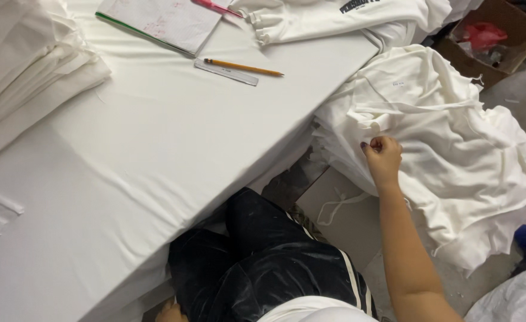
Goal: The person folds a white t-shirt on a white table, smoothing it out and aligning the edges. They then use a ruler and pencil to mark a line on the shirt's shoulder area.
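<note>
The right hand (pixel 383 156) pinches a fold of the soft white cloth pile (pixel 454 155) beside the table (pixel 155 149). A hard pull could drag more pieces down to the floor. The left hand (pixel 170 312) rests low; I cannot tell its fingers.

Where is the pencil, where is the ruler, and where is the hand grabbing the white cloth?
Pencil (pixel 243 67): head view, middle of its yellow shaft.
Ruler (pixel 226 72): head view, middle of the clear strip beside the pencil.
Right hand (pixel 383 155): head view, back of the fist pinching the white cloth pile (pixel 454 149).
</note>
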